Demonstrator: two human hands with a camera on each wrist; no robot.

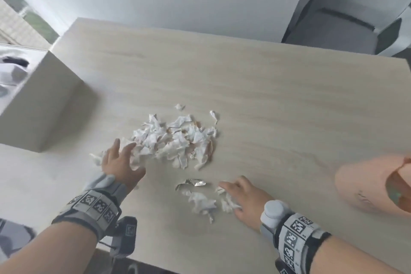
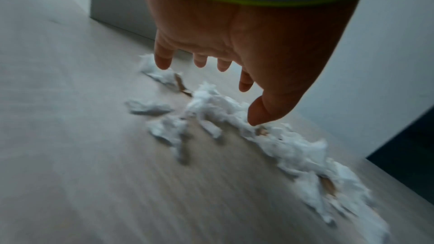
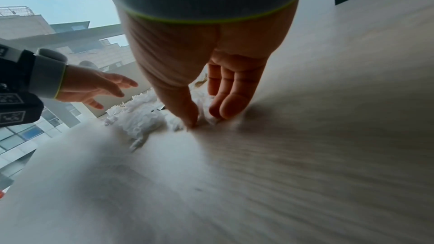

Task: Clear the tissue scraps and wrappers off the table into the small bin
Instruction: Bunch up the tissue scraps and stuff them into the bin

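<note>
Pale wood-grain counter (image 1: 266, 100) carries everything. Grey box (image 1: 42, 104) sits at its far-left edge, well apart from the peach-coloured bin (image 1: 364, 187) at the right edge; the bin's opening faces you and it looks tilted, blurred there.

Main tissue pile (image 1: 175, 140) lies mid-counter, white crumpled scraps with a few brown bits mixed in. Two stray scraps sit just beyond it. A smaller tissue clump (image 1: 202, 202) lies nearer you, with a silver foil wrapper (image 1: 191, 183) just beside it, between the clump and the main pile.

Your left hand (image 1: 121, 162) is at the pile's left edge, fingers (image 2: 162, 58) spread and loosely bent, thumb tip touching tissue in the left wrist view; it grips nothing. One scrap lies to the left of that hand.

Your right hand (image 1: 246, 198) lies low on the counter at the right side of the smaller clump, fingers (image 3: 232, 103) straight and together, tips down on the surface with tissue between them and the thumb. Whether it's pinching, you can't tell.
</note>
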